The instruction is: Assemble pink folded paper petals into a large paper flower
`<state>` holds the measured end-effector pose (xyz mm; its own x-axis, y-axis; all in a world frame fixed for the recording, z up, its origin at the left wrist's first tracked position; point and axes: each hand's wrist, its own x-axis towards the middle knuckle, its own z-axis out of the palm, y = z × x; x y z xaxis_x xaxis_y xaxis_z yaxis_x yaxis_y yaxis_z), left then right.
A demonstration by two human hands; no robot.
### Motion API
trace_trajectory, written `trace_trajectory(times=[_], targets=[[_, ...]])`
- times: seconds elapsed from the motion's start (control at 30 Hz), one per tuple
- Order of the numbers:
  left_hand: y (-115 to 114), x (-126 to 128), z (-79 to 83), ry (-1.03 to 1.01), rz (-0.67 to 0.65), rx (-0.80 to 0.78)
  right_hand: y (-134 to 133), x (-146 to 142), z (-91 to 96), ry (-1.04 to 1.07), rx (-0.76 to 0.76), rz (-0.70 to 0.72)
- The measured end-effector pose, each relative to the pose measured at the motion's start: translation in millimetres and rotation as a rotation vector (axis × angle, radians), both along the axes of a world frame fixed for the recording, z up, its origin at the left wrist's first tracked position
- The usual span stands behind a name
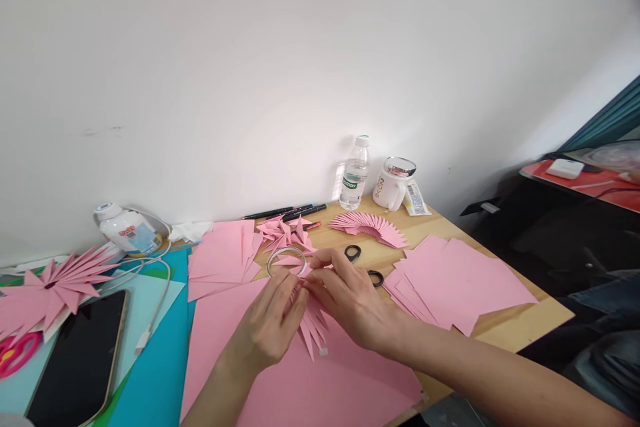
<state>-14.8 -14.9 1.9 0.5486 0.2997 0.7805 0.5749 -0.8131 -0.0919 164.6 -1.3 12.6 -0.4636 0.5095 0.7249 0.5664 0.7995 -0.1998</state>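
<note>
My left hand (270, 327) and my right hand (345, 297) meet over a fan of folded pink paper points (313, 327), fingers pinched on its top edge. The piece lies on a large pink sheet (320, 387) at the desk's front. Just behind my fingers sits a clear tape roll (286, 259). Black-handled scissors (363, 263) lie right behind my right hand.
Stacks of pink squares (460, 277) right, more pink sheets (223, 260) left. A folded pink fan (370, 227), folded pieces (285, 232), markers (285, 212), water bottle (354, 173), white mug (393, 183) stand by the wall. Phone (80, 360), cable (155, 307), finished pink flower (50, 287), white jar (127, 228) far left.
</note>
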Motion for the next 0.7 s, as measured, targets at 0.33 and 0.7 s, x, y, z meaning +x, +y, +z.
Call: trace_trajectory(times=[0.33, 0.7], targets=[[0, 1, 3.3, -0.013, -0.036, -0.04, -3, -2, 3.2, -0.134, -0.013, 0.006], [-1, 2, 0.2, -0.071, -0.002, -0.167, -6, -4, 14.6, -0.269, 0.0, -0.034]])
